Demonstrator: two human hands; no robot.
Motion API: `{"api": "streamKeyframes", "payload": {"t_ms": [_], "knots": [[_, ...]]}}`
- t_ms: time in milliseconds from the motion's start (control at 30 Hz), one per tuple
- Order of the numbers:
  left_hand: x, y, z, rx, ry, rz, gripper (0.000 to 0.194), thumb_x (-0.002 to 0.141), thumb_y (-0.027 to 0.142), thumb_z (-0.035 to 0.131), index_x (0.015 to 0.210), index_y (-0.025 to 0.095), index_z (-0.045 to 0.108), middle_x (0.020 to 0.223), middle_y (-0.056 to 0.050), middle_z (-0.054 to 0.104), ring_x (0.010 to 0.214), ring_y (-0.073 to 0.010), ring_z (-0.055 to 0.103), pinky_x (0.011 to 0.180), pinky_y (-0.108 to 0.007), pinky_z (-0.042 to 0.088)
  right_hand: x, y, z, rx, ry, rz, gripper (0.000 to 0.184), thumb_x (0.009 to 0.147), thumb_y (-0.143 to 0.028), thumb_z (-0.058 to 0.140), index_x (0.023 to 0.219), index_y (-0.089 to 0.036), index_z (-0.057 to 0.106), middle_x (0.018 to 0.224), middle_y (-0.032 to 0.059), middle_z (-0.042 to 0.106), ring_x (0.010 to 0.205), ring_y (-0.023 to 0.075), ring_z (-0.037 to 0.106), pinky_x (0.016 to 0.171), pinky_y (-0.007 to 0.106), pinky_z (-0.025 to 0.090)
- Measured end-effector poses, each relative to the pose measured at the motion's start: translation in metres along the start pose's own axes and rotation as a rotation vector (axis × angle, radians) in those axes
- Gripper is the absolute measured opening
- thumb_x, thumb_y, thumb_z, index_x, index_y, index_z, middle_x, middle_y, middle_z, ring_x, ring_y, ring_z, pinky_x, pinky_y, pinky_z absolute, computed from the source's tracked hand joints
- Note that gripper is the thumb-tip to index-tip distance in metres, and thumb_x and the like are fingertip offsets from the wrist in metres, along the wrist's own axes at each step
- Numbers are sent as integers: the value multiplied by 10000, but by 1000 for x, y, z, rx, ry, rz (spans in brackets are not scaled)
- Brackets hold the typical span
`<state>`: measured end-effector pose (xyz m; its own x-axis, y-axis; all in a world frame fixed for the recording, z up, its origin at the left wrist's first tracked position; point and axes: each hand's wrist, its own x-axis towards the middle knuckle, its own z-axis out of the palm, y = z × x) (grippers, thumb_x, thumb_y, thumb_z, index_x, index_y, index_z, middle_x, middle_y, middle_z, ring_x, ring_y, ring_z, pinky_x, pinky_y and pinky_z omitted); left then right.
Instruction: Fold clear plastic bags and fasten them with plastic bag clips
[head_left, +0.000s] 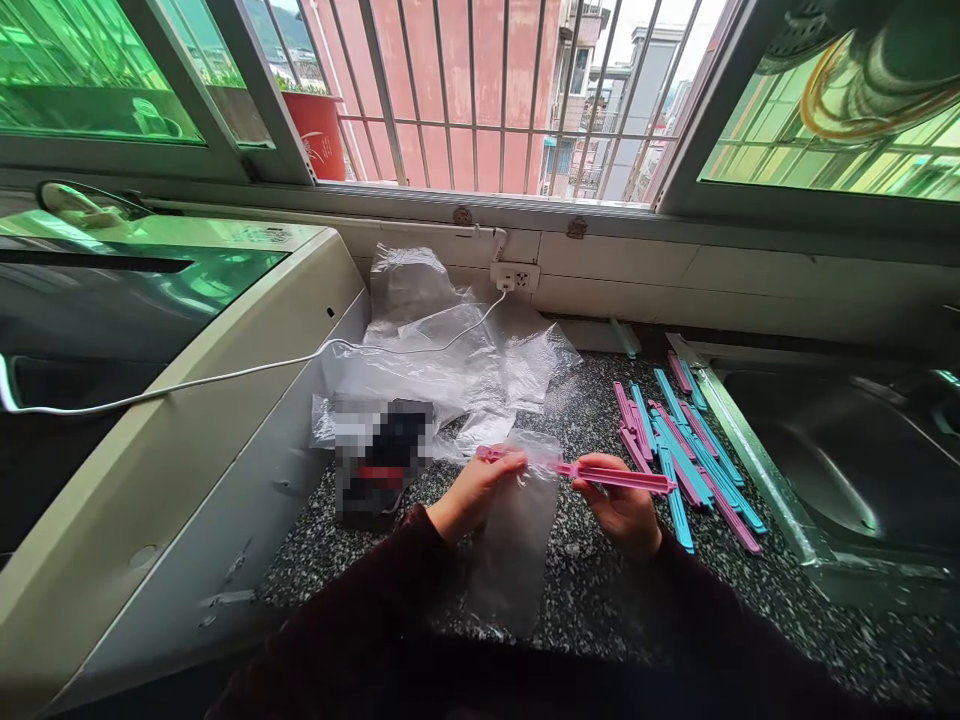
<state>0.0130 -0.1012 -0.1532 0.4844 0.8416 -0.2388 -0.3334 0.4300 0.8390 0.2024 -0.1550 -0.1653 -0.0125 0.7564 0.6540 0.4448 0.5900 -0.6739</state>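
A pink bag sealing clip (622, 478) runs across the top of a clear plastic bag (517, 550). My left hand (480, 485) is closed on the clip's left end together with the bag's edge. The clip's right part lies in my right hand (619, 505), its fingers wrapped round it. Below the clip the bag hangs down over the speckled counter. Right of my right hand lies a loose pile of pink and blue sealing clips (697, 455). Behind my left hand more clear plastic bags (442, 350) are spread out, some overlapping.
A metal sink (855, 440) is set in the counter at right. On the left stands a pale washing machine (300, 300). A white cable (322, 350) runs from the wall socket (517, 277) across the bags. A blurred black item (382, 460) lies left of my hands.
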Motion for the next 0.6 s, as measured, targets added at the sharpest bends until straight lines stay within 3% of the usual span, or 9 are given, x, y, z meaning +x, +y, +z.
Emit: {"api": "streamKeyframes", "payload": {"t_ms": [233,367,600], "knots": [[5,-5,-3,103,-4,32,302,619,397,699,624,106,620,554,-10,535,594,-125,492,561,-248,362,3,-6,0,-64,23,-155,272,778,-106,588,1030,-206,607,873,76,649,769,179,626,632,326,551],[4,-6,-3,130,6,68,304,613,404,702,617,112,621,554,-12,535,597,-128,481,564,-255,357,3,-8,2,-109,49,-170,320,782,-98,579,1074,-227,596,918,81,644,802,178,622,648,332,550],[0,-3,-2,179,27,85,324,611,434,695,606,127,593,536,12,477,544,-101,396,524,-247,298,6,-12,2,-76,52,-153,183,800,-145,567,968,-217,570,777,48,639,712,161,619,609,316,553]]}}
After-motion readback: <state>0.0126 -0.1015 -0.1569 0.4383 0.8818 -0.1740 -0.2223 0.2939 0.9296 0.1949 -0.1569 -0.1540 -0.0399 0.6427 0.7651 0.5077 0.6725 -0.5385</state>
